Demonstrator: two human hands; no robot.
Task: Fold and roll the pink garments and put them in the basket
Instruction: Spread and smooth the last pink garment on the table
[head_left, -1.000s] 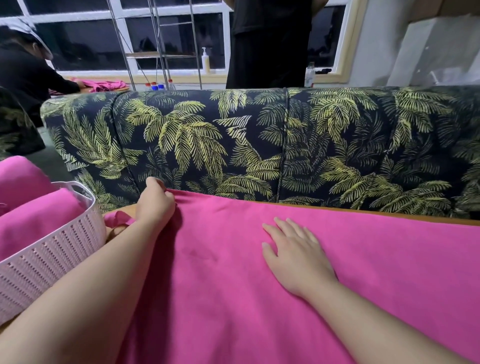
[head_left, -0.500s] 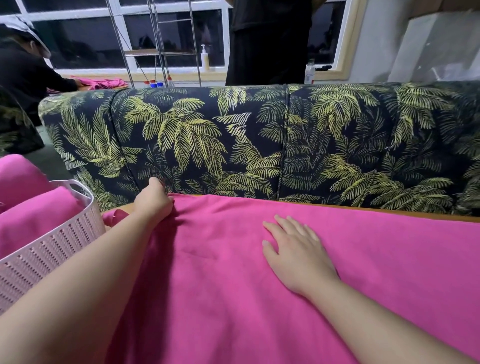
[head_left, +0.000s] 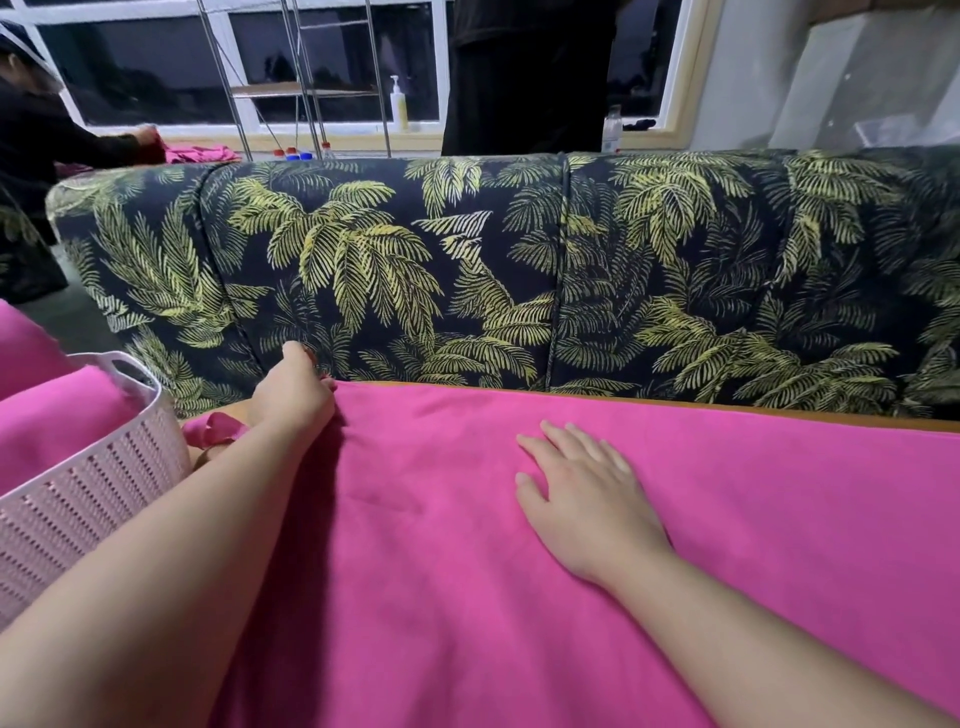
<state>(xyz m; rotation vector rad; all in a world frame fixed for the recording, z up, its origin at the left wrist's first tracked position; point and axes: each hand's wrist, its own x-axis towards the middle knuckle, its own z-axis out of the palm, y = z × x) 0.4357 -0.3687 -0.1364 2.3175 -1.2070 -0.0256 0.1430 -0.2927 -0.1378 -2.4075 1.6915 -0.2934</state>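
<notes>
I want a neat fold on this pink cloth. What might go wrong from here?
1. The left hand grips only the far corner of the pink cloth while the right hand lies flat on it; pulling unevenly may leave creases.
2. The corner sits at the table edge against the sofa, so cloth might slip off behind.
3. The basket already holds pink fabric, so room looks tight.

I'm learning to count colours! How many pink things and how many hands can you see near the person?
Pink garment spread on the table: 1
Pink garments in the basket: at least 1, the pile hides how many
Pink basket: 1
Hands: 2, left hand gripping the spread garment's far corner, right hand flat on it
Total: at least 5
</notes>
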